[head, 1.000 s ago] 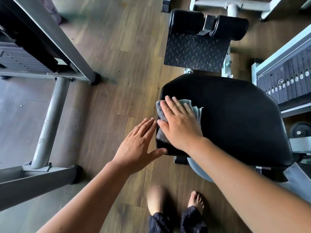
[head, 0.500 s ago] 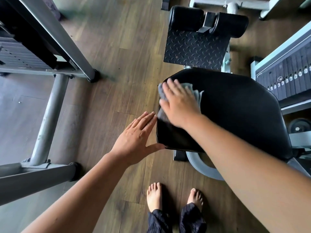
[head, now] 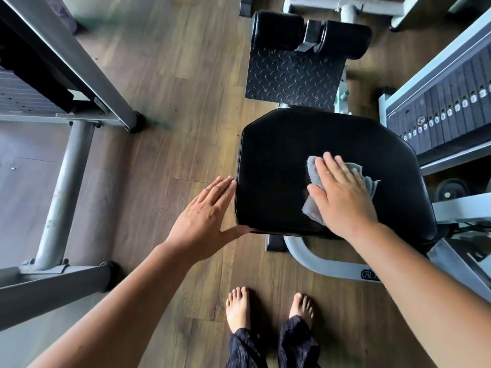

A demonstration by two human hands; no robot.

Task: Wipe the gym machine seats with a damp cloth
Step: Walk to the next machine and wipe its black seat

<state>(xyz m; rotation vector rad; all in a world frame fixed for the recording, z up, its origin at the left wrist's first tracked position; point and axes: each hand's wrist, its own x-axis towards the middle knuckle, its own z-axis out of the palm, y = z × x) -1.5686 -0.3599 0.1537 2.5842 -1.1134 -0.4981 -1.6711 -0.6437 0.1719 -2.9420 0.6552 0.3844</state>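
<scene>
The right hand [head: 342, 197] has no closed grip. Its fingers lie straight and spread, and the palm presses the cloth [head: 311, 205] flat against the seat [head: 279, 168]. The cloth sits on the right half of the seat, towards the front edge, with grey folds showing at the fingertips and on either side of the palm. The left hand [head: 204, 221] is likewise wide and flat. Its fingers rest along the seat's left edge and its thumb reaches to the front left corner, holding nothing.

The cloth looks soft, limp and light, with a napped towel weave. It would likely bunch or slide out from under a loose palm, so broad downward pressure over its middle suits it better than a pinch at a corner. The seat is a black padded slab with clipped corners and a stitched rim. Its smooth, faintly shiny cover probably lets a damp cloth glide easily.

Beyond the seat's far edge are a black footplate [head: 292, 75] with a raised tread pattern and two round roller pads [head: 279, 29]. To the seat's right stands a weight stack [head: 446, 110] in a pale metal frame. Under and around the seat is a wood-plank floor [head: 172, 102].
</scene>
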